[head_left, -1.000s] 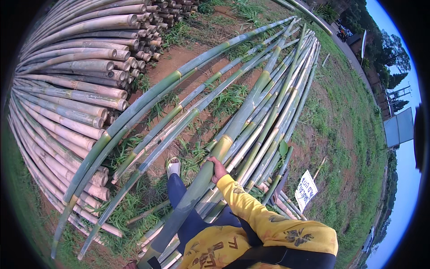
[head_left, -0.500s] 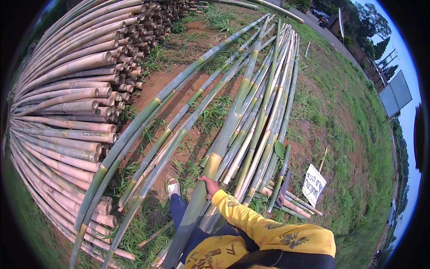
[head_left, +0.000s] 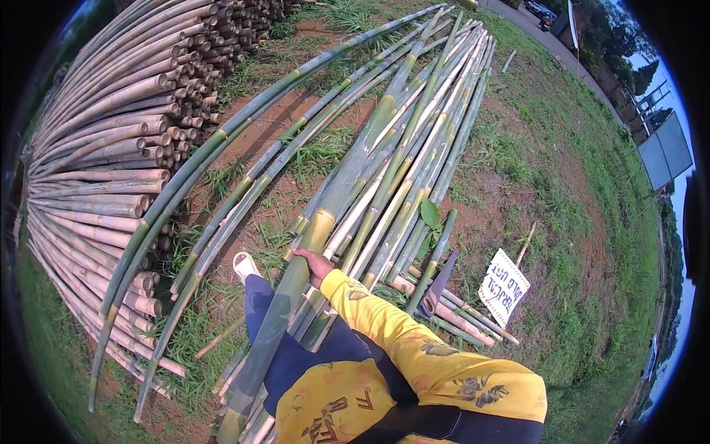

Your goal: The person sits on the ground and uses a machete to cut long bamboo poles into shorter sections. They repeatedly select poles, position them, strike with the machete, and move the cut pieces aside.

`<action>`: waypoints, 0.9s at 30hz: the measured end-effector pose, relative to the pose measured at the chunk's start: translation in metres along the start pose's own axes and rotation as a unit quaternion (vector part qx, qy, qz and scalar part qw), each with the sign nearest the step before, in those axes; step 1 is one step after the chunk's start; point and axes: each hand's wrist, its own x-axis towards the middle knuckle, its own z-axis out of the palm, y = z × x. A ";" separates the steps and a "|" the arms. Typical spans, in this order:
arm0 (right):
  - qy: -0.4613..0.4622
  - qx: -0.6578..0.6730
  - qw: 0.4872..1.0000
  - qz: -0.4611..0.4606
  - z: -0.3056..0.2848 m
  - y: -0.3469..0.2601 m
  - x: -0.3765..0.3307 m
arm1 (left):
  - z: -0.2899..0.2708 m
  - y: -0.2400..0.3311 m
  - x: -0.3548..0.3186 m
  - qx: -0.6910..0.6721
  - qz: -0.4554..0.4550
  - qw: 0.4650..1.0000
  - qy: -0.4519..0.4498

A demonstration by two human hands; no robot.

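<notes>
My right hand (head_left: 315, 267), in a yellow patterned sleeve, grips the upper left side of a thick green bamboo pole (head_left: 270, 333). Its fingers curl over the pole just below a pale yellowish joint. This pole runs slantwise from beside my legs up to the far end of a long bundle of bamboo poles (head_left: 384, 194), lying on top of several others. My left hand is out of the picture. My left foot, in a light shoe (head_left: 245, 266), stands on the ground left of the pole.
A big stack of cut bamboo (head_left: 96, 159) fills the left side. Between it and the bundle lie long green poles (head_left: 222, 135). To the right are a dark flat blade-like tool (head_left: 441, 284), short bamboo pieces (head_left: 473, 323), a white sign (head_left: 504, 287) on a stick, and grass.
The whole view has shifted, so the poles, sign and foot appear farther left and higher. My right hand keeps its grip at about the same place below the joint.
</notes>
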 end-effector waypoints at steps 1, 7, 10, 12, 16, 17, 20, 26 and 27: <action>-0.056 -0.005 0.998 0.027 -0.009 -0.006 -0.004 | -0.005 -0.009 -0.030 0.010 0.004 1.000 0.019; -0.091 -0.068 0.992 0.054 -0.030 -0.029 -0.019 | -0.050 0.030 -0.059 0.033 0.060 0.994 0.085; -0.092 -0.099 0.990 0.038 -0.020 -0.024 -0.037 | -0.037 0.012 -0.067 0.062 0.071 0.991 0.100; -0.083 -0.092 0.992 0.016 -0.038 -0.022 -0.030 | -0.030 0.009 -0.070 0.050 0.084 0.990 0.100; -0.031 -0.170 0.985 -0.013 -0.063 -0.004 -0.072 | -0.022 0.017 -0.076 0.040 0.084 0.993 0.071; -0.019 -0.219 0.975 -0.028 -0.084 0.001 -0.091 | -0.007 0.017 -0.077 0.035 0.091 0.994 0.053; 0.043 -0.402 0.913 -0.056 -0.150 0.043 -0.142 | 0.020 0.030 -0.064 0.005 0.108 0.992 0.067; -0.140 -0.711 0.689 0.019 -0.252 0.213 -0.300 | 0.138 0.046 -0.037 0.007 0.133 0.991 0.023; -0.181 -0.749 0.635 0.044 -0.247 0.238 -0.331 | 0.164 0.050 -0.032 0.013 0.143 0.989 0.018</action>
